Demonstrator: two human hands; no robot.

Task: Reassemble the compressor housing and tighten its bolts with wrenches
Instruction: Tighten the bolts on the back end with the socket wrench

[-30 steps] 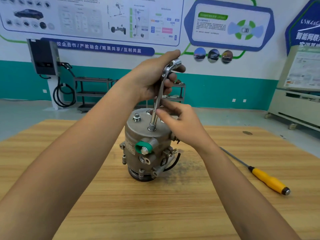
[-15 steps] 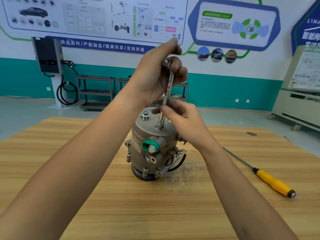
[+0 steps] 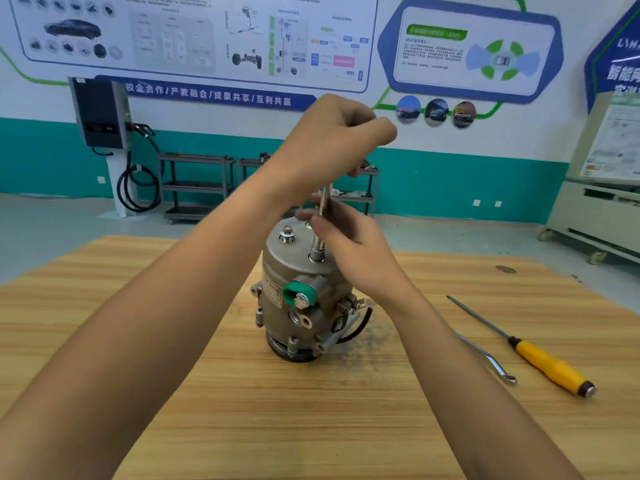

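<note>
A grey metal compressor [image 3: 304, 299] stands upright on the wooden table [image 3: 311, 420], with a green cap on its side port. An L-shaped socket wrench [image 3: 320, 233] stands upright, its socket seated on a bolt in the housing's flat top. My left hand [image 3: 329, 147] grips the wrench's upper bent end from above, which hides that end. My right hand [image 3: 346, 240] pinches the shaft just above the socket. A second bolt [image 3: 286, 234] sticks up from the top at the left.
A yellow-handled screwdriver [image 3: 550, 365] and a metal ring spanner [image 3: 491, 362] lie on the table to the right of the compressor. Beyond the table are metal shelf carts [image 3: 197, 185], a wall charger with cable [image 3: 104, 116] and a wheeled cabinet [image 3: 595, 216].
My left hand has turned the wrench's top end round, so its bent head is now hidden under the hand. The right hand stays on the shaft. The view has shifted slightly.
</note>
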